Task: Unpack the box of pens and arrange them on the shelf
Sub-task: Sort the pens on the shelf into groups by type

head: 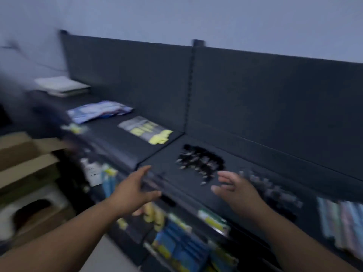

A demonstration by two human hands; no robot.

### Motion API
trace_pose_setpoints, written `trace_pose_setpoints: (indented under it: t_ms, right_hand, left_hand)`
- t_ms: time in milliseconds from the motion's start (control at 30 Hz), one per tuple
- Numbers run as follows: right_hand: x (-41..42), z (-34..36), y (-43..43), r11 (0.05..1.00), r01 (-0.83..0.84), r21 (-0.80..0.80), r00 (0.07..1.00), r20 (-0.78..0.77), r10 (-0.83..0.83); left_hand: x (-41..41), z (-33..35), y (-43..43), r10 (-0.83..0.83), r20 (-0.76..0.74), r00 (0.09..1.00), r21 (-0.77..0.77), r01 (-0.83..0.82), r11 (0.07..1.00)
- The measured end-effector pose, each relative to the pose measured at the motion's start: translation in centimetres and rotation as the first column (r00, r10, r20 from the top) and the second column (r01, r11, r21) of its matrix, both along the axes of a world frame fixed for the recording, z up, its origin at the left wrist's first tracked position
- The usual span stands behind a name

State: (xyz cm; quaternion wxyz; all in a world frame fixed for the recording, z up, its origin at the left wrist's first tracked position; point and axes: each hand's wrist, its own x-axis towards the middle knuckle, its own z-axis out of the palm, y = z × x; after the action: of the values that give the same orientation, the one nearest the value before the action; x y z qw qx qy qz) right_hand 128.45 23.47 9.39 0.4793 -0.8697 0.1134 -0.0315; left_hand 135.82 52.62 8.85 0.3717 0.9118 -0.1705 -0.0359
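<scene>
Reaching forward in a motion-blurred head view, two bare hands hover at the front edge of a dark shelf (245, 152). The left hand (135, 191) has straight, slightly spread fingers and holds nothing. The right hand (235, 191) is also empty, its fingers relaxed and apart, palm turned inward. Between the hands and just beyond them, a loose pile of black pens (200, 163) lies on the shelf top, touched by neither hand. Just right of the right hand sits a second cluster of dark items (275, 191), too blurred to identify. Farther left along the shelf lie yellow-and-grey packets (147, 132), blue-and-white packets (98, 110) and a white stack (62, 86). Cardboard boxes (25, 154) stand at far left. Blue and yellow packages (176, 242) fill the lower tier.
</scene>
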Motion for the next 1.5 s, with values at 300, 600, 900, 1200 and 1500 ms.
trace_pose_setpoints:
  t_ms: [300,600,900,1200,1500]
  right_hand:
    - [6.3,-8.7,29.0,0.906,-0.316,0.282,0.885,-0.256,0.389]
    - [9.0,-15.2,43.7,0.794,-0.601,0.09,0.662,-0.501,0.557]
    - [21.3,-16.7,52.5,0.667,-0.741,0.078,0.539,-0.523,0.66]
    - [41.7,-10.2,60.0,0.675,-0.727,0.128,0.597,-0.368,0.712]
    - [51.1,-10.6,67.9,0.687,-0.721,0.086,0.627,-0.343,0.7]
  left_hand:
    - [-11.1,-6.8,33.4,0.58,-0.242,0.778,0.108,-0.572,0.813]
    - [-18.2,-12.2,46.9,0.768,-0.381,0.515,0.228,-0.753,0.618]
    - [-9.4,-15.1,52.7,0.829,-0.397,0.393,0.303,-0.797,0.523]
    - [9.0,-11.1,57.4,0.853,-0.354,0.383,0.154,-0.876,0.457]
    - [22.6,-10.7,63.7,0.801,-0.316,0.509,0.112,-0.818,0.564]
